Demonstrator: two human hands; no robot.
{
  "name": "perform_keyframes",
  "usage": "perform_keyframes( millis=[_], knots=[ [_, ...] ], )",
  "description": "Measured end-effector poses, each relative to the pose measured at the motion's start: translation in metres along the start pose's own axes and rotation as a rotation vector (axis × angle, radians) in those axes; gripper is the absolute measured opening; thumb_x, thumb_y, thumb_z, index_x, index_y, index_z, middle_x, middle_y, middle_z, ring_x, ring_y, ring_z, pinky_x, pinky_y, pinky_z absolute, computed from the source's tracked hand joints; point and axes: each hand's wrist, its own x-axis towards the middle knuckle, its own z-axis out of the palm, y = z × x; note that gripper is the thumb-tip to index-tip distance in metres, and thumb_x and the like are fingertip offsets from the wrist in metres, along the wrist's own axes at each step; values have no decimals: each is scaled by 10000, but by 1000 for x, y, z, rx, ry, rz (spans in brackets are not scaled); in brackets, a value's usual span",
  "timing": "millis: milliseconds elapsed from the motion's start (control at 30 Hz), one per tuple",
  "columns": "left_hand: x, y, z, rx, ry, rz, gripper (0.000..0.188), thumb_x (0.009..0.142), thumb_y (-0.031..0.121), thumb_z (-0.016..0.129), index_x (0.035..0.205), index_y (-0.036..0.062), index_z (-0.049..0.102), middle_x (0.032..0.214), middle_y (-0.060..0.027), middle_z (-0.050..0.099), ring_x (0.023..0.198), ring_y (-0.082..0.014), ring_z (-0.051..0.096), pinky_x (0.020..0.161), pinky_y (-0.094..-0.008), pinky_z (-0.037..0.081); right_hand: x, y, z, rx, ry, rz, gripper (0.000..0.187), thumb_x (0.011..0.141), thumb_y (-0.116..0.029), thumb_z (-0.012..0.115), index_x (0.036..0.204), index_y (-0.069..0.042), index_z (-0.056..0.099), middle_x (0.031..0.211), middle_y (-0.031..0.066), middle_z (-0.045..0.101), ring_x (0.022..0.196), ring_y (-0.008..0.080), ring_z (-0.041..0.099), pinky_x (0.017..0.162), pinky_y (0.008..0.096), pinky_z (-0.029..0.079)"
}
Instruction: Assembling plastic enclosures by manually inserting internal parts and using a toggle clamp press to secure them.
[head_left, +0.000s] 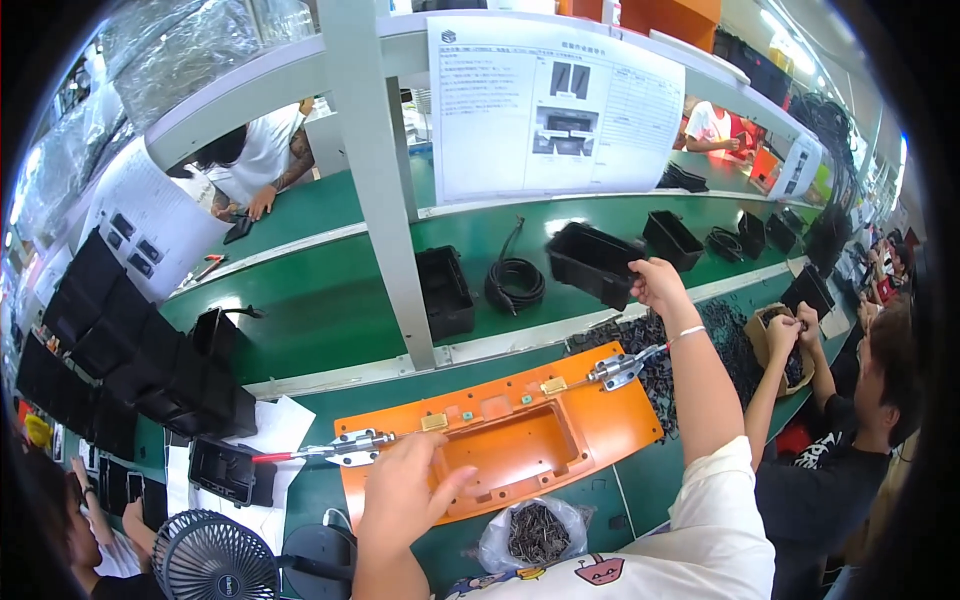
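Gripping a black box [590, 262] at its right-hand end, the right hand [660, 287] has thumb and fingers pinched tight on the rim, and that box is tilted, just beyond the orange jig [630, 410]! Whether it touches the green surface [340, 290] underneath can't be told. Over the jig's left part, here's the left hand [405, 490], thumb and fingers spread apart, grasping nothing visible; contact with the jig can't be made out. Toggle clamps [617, 372] sit at either end of the jig, down on the bench [655, 485]. Right in front of it, a clear bag [495, 552] of small dark pieces [540, 530]! Beyond it, a coiled black cable [515, 287]. To its right, a heap of black parts [735, 335], then a co-worker's hands [785, 328] at a cardboard box [758, 345]. Left of it, stacked black boxes [130, 345]; nearer, a fan [218, 560].
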Motion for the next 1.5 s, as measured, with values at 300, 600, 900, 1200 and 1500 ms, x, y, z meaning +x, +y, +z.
perform_keyframes(
  millis=[300, 600, 900, 1200, 1500],
  knots=[
    [-4, -6, -6, 55, -172, -88, 502, 801, 398, 699, 1092, 9, 572, 982, -160, 638, 907, -342, 615, 769, -430, 469, -16, -11, 92, -561, -607, 124, 551, 887, -377, 630, 1225, 40, 506, 1107, 225, 638, 898, 293, 681, 614, 306, 514],
    [-1, 5, -9, 132, -257, -61, 530, 777, 373, 730, 1096, -21, 575, 1040, -204, 638, 989, -372, 609, 839, -432, 481, -52, 16, 229, -1354, -580, -937, 358, 763, -130, 676, 1108, -44, 635, 1315, 176, 468, 1050, 345, 597, 859, 429, 517],
    [-2, 5, -12, 114, -202, 9, 547, 782, 362, 725, 1130, -29, 564, 1062, -212, 629, 1018, -369, 597, 864, -431, 472, -30, 21, 195, -964, -378, -1032, 166, 770, -135, 685, 904, -42, 654, 1046, 195, 576, 963, 367, 600, 843, 415, 499],
    [-1, 1, 6, -208, 90, -25, 694, 744, 252, 782, 1292, -1, 440, 1232, -203, 507, 1101, -345, 544, 880, -417, 461, -185, -40, 76, -505, -391, -1261, 112, 778, -48, 669, 816, 2, 576, 1045, 182, 644, 886, 367, 631, 764, 391, 519],
    [10, -35, 10, -772, -71, 247, 1036, 522, 229, 919, 1387, 55, 375, 1464, -201, 294, 1308, -383, 389, 1051, -446, 337, -226, -13, 23, -310, -925, -1405, 121, 772, -11, 683, 820, 17, 575, 1167, 220, 613, 1063, 400, 614, 913, 420, 511]
  ],
)
